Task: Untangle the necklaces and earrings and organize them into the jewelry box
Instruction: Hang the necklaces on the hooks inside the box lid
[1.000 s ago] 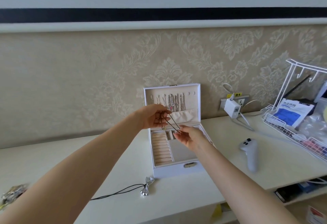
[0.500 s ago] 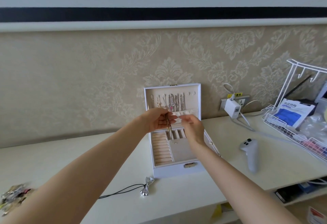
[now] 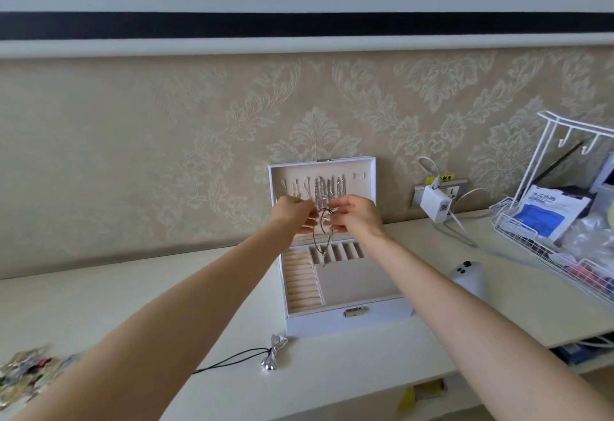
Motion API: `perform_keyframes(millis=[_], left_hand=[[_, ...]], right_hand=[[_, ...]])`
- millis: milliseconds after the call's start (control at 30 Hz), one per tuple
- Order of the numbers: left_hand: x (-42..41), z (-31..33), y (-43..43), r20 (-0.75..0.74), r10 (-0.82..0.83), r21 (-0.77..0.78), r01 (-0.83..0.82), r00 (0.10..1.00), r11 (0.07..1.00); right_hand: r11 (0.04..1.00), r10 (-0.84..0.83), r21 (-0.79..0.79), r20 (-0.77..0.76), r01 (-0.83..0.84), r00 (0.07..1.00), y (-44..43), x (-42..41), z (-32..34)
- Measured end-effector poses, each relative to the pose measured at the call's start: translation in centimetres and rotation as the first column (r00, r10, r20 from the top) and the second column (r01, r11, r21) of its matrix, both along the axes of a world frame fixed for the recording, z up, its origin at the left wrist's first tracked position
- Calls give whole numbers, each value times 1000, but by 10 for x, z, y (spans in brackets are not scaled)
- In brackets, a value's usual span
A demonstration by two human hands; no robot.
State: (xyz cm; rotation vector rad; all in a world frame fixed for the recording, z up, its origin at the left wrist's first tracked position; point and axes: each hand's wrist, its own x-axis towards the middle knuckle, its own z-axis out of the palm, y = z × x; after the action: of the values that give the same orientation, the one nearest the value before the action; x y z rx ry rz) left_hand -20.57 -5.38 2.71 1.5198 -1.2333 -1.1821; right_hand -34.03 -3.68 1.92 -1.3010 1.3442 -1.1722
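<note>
Pinching a dark necklace (image 3: 319, 231), left hand (image 3: 292, 214) and right hand (image 3: 358, 218) hover at the jewelry box lid (image 3: 372, 171); hanging seems underway. Next, probably: catching a free hook (image 3: 353, 175).

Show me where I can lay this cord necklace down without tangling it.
Widest bare tabletop lies left of the jewelry box, up to the tangled pile. The box's large flat compartment is bare too. Crowded: bow-pendant necklace in front, controller and wire rack right.
</note>
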Motion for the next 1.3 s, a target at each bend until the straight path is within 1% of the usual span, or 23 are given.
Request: perform_keyframes(millis=[33, 67, 100, 167, 233, 333, 433, 533, 600, 633, 733, 800, 967, 1133, 1200, 1300], left_hand=[[2, -1, 0, 127, -8, -97, 21, 992, 995], [3, -2, -1, 208, -62, -161, 97, 976, 982], [3, -4, 0, 246, -156, -179, 203, 957, 963], [0, -5, 1, 256, -327, -128, 367, 910, 921], [-4, -8, -5, 289, -352, -118, 399, 890, 909], [-11, -10, -14, 343, -278, -163, 348, 897, 923], [-19, -9, -25, 295, -190, -208, 257, 936, 944], [-28, -11, -42, 338, -88, -239, 176, 937, 955], [-37, -12, -52, 426, -27, -256, 149, 904, 955], [-41, -11, -54, 487, 17, -271, 133, 873, 953], [-53, -9, -63, 661, 151, -321, 95, 735, 942], [-60, -10, -69, 702, 198, -347, 86, 684, 934], [-75, -15, -86, 609, 304, -419, -29, 732, 908], [-88, -21, -99, 467, 348, -374, -175, 813, 911], [-93, -23, -102, 425, 365, -356, -217, 828, 909], [-99, -24, -105, 389, 394, -336, -269, 833, 902]], right_hand=[[999, 49, 10, -27, -49, 998, -1, -5, 3], [995, 96, 20, -56, -95, 994, -4, -9, 5], [990, 137, 28, -83, -135, 987, -6, -13, 6], [982, 186, 41, -125, -182, 975, -10, -20, 10], [983, 185, 41, -151, -180, 971, -15, -25, 12], [989, 148, 39, -135, -144, 980, -24, -33, 12], [992, 117, 55, -105, -112, 988, -34, -42, 8], [996, 77, 41, -93, -73, 993, -45, -48, 1], [1000, 16, 16, -112, -14, 994, -55, -50, -6], [1000, -20, 3, -129, 21, 991, -60, -50, -10], [992, -119, -62, -177, 110, 977, -78, -49, -17], [979, -178, -132, -189, 154, 966, -92, -49, -20], [910, -338, -333, -256, 245, 906, -116, -47, -25], [838, -451, -479, -338, 261, 826, -126, -49, -25], [810, -491, -522, -356, 267, 795, -131, -50, -25], [799, -514, -527, -347, 290, 784, -138, -50, -27]])
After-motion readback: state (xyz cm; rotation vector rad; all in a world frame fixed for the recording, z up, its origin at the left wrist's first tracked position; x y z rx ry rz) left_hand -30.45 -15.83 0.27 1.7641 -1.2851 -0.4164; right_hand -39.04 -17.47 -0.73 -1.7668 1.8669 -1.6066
